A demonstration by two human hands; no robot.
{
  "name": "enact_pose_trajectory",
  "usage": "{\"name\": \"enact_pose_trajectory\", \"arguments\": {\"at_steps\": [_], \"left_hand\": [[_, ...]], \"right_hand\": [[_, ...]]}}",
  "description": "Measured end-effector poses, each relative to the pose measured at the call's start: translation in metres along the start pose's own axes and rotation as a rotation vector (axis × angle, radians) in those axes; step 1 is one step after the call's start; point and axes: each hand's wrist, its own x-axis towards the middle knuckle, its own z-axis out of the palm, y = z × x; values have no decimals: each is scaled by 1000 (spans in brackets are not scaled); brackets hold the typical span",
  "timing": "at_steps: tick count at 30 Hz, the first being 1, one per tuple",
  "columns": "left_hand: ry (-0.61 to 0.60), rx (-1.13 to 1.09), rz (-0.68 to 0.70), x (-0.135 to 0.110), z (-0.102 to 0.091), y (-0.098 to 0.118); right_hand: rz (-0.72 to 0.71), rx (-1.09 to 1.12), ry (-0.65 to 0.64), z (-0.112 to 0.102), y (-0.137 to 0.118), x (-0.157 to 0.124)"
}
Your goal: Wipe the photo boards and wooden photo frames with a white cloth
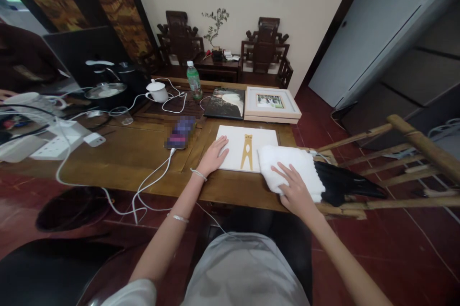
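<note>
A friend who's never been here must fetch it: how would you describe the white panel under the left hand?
Find the wooden table and follow its near edge toward the right end. The white panel lies there, the left hand resting on its left edge. Unlike the fluffy white cloth overlapping its near right corner, it bears a tan, long-legged animal-like shape.

A flat white board (232, 143) lay on the brown table (118, 152); near its middle showed a gold shape (247, 141) with two legs, pointing to the near edge; a fluffy white towel (287, 155), slightly rumpled, hid the board's near right corner.
</note>
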Motion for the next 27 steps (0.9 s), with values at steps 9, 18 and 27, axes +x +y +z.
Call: {"name": "enact_pose_trajectory", "arguments": {"at_steps": [9,18,27], "left_hand": [[-1,4,-11,-1,-1,1],[-1,0,-15,-2,-1,1],[9,19,-1,-2,1,0]], "right_hand": [[28,-19,-121,24,-35,59],[133,71,-99,8,4,26],[233,-76,-142,19,-11,47]]}}
